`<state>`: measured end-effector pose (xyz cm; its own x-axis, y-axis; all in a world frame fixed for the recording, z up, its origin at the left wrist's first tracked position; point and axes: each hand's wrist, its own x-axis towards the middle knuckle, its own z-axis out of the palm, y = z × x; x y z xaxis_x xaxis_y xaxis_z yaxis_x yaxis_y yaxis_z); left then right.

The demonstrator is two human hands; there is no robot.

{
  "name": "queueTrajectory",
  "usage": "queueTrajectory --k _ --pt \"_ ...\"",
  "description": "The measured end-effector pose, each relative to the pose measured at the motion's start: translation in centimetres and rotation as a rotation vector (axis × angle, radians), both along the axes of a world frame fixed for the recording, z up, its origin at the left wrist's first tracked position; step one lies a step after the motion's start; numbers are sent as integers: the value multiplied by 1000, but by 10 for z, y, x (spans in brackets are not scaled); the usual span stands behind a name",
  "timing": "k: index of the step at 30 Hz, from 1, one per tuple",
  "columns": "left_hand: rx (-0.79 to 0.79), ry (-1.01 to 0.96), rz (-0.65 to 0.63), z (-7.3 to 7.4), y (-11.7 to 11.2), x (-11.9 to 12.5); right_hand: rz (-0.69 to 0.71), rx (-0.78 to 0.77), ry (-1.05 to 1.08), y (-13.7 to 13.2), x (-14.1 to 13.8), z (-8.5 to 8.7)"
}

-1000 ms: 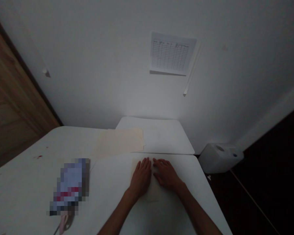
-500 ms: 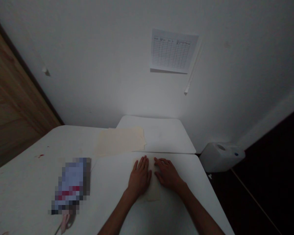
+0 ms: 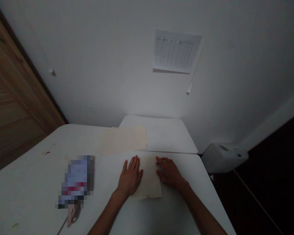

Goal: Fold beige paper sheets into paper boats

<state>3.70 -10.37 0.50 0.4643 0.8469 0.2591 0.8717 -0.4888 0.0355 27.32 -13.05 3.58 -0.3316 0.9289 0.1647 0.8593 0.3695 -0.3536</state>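
A cream sheet of what looks like paper point(image 3: 149, 179) lies flat on the white table, with a small tear in its near edge. My left hand point(image 3: 129, 178) rests palm down over the sheet's left part, fingers stretched out. At the sheet's right edge is my right hand point(image 3: 170, 171), its fingers slightly bent and its thumb apart, touching the edge. No object shows in either hand's grasp. Further back, a larger cream stack of sheets point(image 3: 123, 140) lies to the left, partly across the seam between the tables.
On the left of the white table point(image 3: 36, 182) lies a blurred-out blue and red item point(image 3: 75, 178) with a pink strap point(image 3: 71, 215). A printed chart point(image 3: 177, 50) hangs on the wall. A white plastic jug point(image 3: 224, 158) stands on the floor at right.
My left hand has slid left, away from the right hand, uncovering more of the sheet. The right hand stays by the sheet's right edge. The camera view has shifted slightly.
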Motion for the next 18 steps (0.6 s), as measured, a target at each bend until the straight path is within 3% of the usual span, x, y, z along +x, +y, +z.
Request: queueTrajectory --k 8,13,18 --pt "-15 -46 -242 7 2 14 24 26 -61 2 3 -2" --pt "-50 -32 -270 2 8 22 30 42 -109 2 3 -2" --pt "-30 -38 -285 -4 10 14 51 3 -146 4 6 -2"
